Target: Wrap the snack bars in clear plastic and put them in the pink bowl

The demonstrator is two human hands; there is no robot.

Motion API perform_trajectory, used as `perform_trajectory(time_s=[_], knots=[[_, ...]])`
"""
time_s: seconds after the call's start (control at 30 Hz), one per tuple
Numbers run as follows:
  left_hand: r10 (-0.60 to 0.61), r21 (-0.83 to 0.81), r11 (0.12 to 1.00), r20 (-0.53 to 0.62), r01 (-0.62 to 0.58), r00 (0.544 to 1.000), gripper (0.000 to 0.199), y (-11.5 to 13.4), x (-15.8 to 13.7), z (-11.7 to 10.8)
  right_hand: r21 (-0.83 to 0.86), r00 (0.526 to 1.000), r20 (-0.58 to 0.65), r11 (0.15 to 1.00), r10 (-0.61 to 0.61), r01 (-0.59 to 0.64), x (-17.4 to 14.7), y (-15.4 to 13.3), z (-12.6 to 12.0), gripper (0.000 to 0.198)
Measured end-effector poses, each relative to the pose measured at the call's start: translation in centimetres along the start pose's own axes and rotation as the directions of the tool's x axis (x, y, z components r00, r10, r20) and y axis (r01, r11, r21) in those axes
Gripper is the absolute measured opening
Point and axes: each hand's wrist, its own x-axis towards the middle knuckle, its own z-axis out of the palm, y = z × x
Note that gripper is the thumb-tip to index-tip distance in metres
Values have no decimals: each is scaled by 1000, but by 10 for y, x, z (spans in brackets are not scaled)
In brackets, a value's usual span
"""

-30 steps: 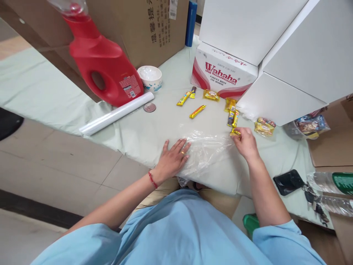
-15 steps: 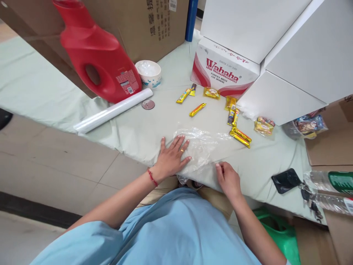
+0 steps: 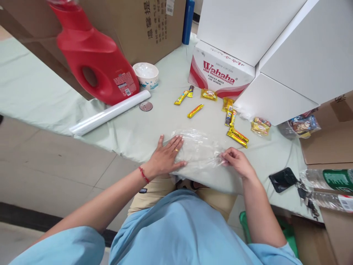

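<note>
A sheet of clear plastic film [image 3: 197,149] lies spread and wrinkled near the front edge of the cloth-covered table. My left hand [image 3: 165,156] rests flat on its left side, fingers spread. At the right edge my right hand [image 3: 236,160] pinches the film between thumb and fingers and draws it fairly taut. Beyond the film lies a yellow snack bar [image 3: 195,111]. Two gold-wrapped bars [image 3: 237,137] lie just past my right hand. Farther back are two small snacks [image 3: 182,97] and a yellow packet [image 3: 209,94].
At the left stand a red detergent jug [image 3: 96,55], a film roll [image 3: 110,112], a paper bowl [image 3: 146,76] and a round brown disc [image 3: 146,106]. A Wahaha carton [image 3: 220,71] is at the back. A black phone-like pouch [image 3: 282,179] and plastic bottles [image 3: 335,180] lie right.
My right hand has moved up and right, pulling the film's right edge outward so it lies flatter. My left hand stays flat on the film, shifted slightly left.
</note>
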Motion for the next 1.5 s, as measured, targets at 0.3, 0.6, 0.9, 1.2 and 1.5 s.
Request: perform_trajectory(time_s=[0.3, 0.6, 0.9, 1.2, 1.5], knots=[[68, -41, 997, 8, -68, 998, 85, -26, 3, -13, -575, 887, -335, 815, -318, 76, -5, 1, -36, 26], [-55, -56, 997, -23, 54, 998, 58, -19, 0, -12, -528, 707, 468, 473, -530, 705, -55, 13, 80, 42], [-29, -70, 997, -5, 28, 1000, 73, -35, 9, -25, -392, 647, 523, 517, -556, 761, -57, -14, 67, 44], [53, -15, 998, 40, -53, 998, 72, -43, -11, -14, -827, 814, -275, 557, -512, 71, 146, -64, -39, 43], [70, -75, 995, 19, -68, 997, 74, -42, -12, -16, -821, 855, -441, 506, -272, -263, 269, -103, -35, 63]])
